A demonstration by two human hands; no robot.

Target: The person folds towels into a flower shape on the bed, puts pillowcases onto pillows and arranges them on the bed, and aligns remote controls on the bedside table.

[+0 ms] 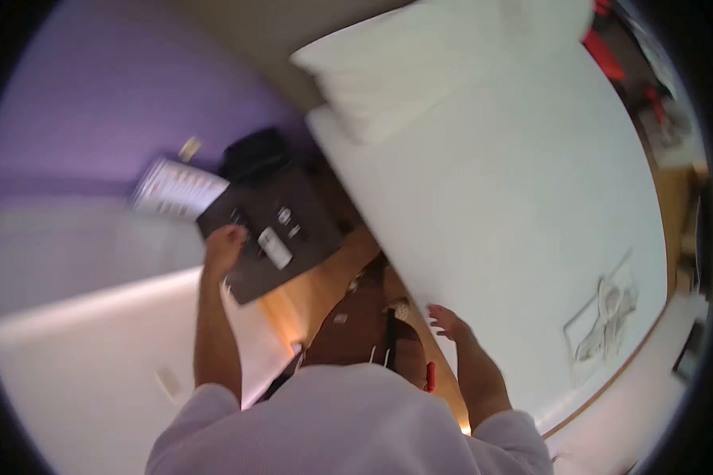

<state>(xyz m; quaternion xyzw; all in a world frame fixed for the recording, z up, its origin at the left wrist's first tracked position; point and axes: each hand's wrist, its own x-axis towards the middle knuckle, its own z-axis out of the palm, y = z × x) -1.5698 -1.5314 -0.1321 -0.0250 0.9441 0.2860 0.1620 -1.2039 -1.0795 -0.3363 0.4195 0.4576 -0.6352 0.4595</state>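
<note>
My left hand (226, 244) is at the left edge of a dark bedside table (313, 214), its fingers curled together. Whatever it may hold is too blurred to make out. Close to those fingers lies a small dark item (239, 216) on the tabletop. A white rectangular object (275, 248) rests to the hand's right, with small light-coloured items (285, 215) beyond it. My right hand (447, 321) hovers over or touches the near edge of the white bed (491, 229), fingers apart and nothing in them.
Behind the table are a black bag-like object (255, 154) and a white printed sheet or box (178, 190) against the purple wall (135, 95). A white pillow (396, 71) lies at the bed's head. Thin wire-like items (606, 317) lie on the bed's right side.
</note>
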